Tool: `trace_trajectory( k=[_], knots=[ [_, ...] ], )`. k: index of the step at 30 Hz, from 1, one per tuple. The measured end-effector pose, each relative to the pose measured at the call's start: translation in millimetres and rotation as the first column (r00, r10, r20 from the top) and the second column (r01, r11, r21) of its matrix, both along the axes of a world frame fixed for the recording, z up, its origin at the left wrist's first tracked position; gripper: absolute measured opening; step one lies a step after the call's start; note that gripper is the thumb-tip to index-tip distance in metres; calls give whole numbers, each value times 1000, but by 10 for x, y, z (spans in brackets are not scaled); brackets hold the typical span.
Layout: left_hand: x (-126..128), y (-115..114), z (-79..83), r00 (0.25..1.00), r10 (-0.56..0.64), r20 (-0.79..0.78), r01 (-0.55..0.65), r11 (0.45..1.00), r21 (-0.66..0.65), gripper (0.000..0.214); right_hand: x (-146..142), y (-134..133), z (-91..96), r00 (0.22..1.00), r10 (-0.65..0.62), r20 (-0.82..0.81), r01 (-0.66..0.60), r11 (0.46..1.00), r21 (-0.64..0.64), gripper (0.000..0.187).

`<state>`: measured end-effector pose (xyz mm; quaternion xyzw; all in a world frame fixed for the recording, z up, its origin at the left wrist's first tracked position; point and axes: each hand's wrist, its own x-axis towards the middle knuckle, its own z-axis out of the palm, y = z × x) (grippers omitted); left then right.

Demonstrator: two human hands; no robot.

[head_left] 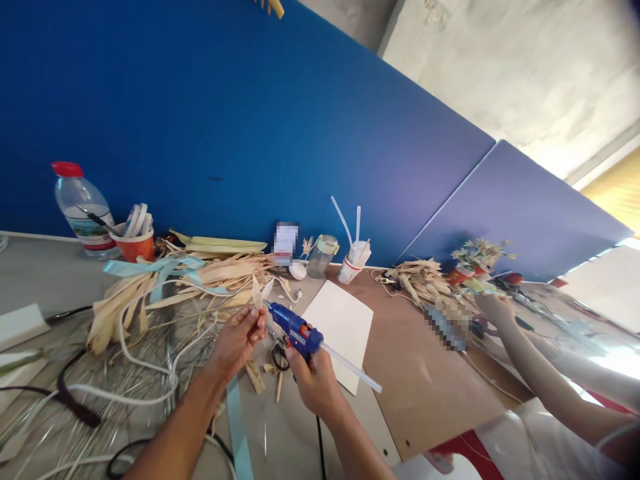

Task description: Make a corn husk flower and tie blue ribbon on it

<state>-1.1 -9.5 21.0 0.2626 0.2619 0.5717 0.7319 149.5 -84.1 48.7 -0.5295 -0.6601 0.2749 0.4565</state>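
L hand [243,331] has a pinch on the pale husk petals [257,293], thumb & fingertips closed at the base, tips standing up & splayed in a V. R hand [316,380] is wrapped round the blue hot-glue gun [293,325]; can't tell from here how far the trigger's squeezed. Nozzle's right beside the petals, approx. level w/ my L fingertips; can't tell if it's touching. Clear glue stick [353,368] pokes out the back, so there's plenty to feed.

To do this well, I'd say: keep the L pinch light but steady, b/c husk prob. creases easily; aim glue low at the base, small dab only, & keep skin clear of the hot tip. Hold a few secs till it sets. Mind the scissors [281,357] just below & the white card [343,320] near the R hand.
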Motion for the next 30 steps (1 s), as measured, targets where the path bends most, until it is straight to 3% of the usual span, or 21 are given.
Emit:
trace_trajectory(
  k=[5,20,30],
  knots=[
    [-7,-7,14,1000,-25,13,25,1000,12,22,-20,4,19,997,11,80,-14,999,34,10],
    [-7,-6,3,1000,-16,0,16,1000,4,24,-83,-16,130,992,20,122,-38,989,146,7],
    [10,8,11,999,41,8,-41,999,-13,28,-86,-45,73,988,49,146,-67,990,125,8]
  ],
)
